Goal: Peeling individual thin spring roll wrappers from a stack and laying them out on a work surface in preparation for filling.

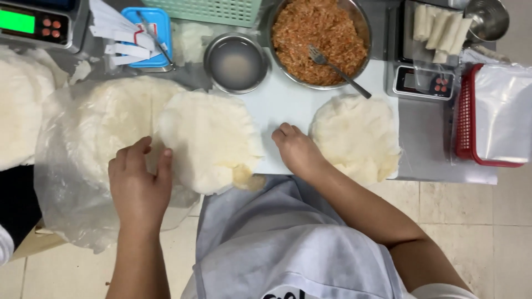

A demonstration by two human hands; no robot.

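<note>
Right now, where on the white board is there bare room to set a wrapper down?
Bare board shows between the left wrapper and right wrapper, below the water bowl and filling bowl; the right hand rests at its lower edge. Left hand sits by the bagged wrapper stack. The back row is crowded.

A round wrapper sheet (210,141) lay on the cutting board (288,105), between the stack of wrappers in a plastic bag (105,133) at its left and another wrapper (354,135) at its right. Behind them stood a small bowl of liquid (236,62) and, right of it, a large bowl of filling (320,39) with a fork (335,67) in it. The left hand (138,182) rested at the sheet's left edge, and the right hand (296,149) at its right edge.
</note>
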